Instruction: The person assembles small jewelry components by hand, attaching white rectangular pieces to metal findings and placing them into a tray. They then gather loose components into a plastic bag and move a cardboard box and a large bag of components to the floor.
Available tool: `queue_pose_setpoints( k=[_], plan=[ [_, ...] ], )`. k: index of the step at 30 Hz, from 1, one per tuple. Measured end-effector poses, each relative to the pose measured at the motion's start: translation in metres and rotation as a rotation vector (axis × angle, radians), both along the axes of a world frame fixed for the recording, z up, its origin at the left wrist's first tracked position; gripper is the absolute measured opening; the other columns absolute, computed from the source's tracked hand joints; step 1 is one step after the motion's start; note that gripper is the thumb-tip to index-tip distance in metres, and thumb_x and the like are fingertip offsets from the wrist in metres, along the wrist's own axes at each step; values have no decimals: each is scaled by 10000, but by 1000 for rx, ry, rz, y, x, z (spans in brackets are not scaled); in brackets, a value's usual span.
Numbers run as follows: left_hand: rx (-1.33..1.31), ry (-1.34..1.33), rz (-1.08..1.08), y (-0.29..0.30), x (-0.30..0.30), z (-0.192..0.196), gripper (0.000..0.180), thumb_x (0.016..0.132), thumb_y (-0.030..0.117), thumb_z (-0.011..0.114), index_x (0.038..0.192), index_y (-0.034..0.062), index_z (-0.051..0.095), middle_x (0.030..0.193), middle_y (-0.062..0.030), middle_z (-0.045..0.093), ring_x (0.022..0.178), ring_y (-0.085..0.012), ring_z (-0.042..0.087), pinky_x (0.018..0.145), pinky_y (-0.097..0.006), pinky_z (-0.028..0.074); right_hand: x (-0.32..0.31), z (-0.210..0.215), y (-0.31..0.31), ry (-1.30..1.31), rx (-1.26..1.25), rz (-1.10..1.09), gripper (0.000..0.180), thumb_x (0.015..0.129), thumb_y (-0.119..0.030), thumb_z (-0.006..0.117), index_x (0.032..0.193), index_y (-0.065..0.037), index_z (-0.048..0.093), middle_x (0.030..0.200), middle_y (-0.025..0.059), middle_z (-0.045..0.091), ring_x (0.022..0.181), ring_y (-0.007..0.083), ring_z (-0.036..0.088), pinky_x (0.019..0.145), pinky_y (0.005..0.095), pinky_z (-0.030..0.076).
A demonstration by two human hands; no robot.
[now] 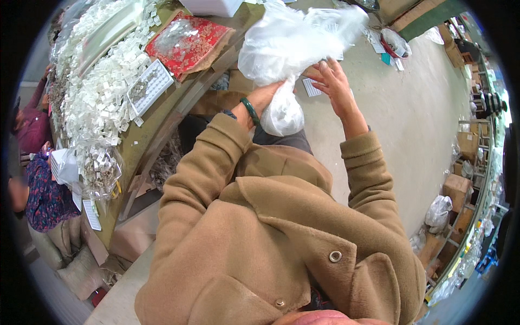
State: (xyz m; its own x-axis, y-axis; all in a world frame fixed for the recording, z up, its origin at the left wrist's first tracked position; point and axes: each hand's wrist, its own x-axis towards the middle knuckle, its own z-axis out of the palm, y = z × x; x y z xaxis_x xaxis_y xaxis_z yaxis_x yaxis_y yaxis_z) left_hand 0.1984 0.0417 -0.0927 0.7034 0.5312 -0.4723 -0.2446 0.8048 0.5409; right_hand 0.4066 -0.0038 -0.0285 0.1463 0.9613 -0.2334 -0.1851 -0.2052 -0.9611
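Note:
I hold a large crumpled clear plastic bag [292, 43] in front of me, above the floor. My left hand [265, 97], with a dark green bangle on its wrist, grips the bag's gathered lower part, which hangs down as a white bulge. My right hand [333, 81] rests against the bag's right side, fingers spread upward on the plastic. Both arms are in tan coat sleeves.
A long table [162, 116] at left is heaped with small white pieces [100, 92], a white tray of small parts [149, 86] and a red patterned cloth [187, 43]. Other people sit at its far left side. Shelves with cardboard boxes [457, 189] line the right edge.

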Motion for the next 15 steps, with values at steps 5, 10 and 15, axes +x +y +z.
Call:
queue_pose_setpoints(
  k=[5,10,15],
  plan=[
    [78,39,-59,-4,1,3,343,1005,276,508,1222,19,573,951,-60,680,763,-118,645,641,-250,534,1,-7,-45,-1000,522,-42,666,808,-189,697,1414,-106,433,1421,143,456,1281,283,469,1051,451,383],
    [1429,122,-522,-22,18,-8,333,951,158,548,1276,83,554,1265,-85,589,1099,-198,573,965,-325,443,-8,-5,-57,-1498,645,381,764,739,-183,709,1443,-210,415,1554,116,272,1457,301,197,1184,488,100],
    [1304,-74,-762,-21,-2,-5,312,939,170,578,1226,48,574,1113,-97,650,1048,-172,608,906,-297,481,-4,-9,-28,-1477,794,765,531,703,-152,691,1205,-109,520,1302,74,548,1343,252,391,1166,513,189]
  ],
)
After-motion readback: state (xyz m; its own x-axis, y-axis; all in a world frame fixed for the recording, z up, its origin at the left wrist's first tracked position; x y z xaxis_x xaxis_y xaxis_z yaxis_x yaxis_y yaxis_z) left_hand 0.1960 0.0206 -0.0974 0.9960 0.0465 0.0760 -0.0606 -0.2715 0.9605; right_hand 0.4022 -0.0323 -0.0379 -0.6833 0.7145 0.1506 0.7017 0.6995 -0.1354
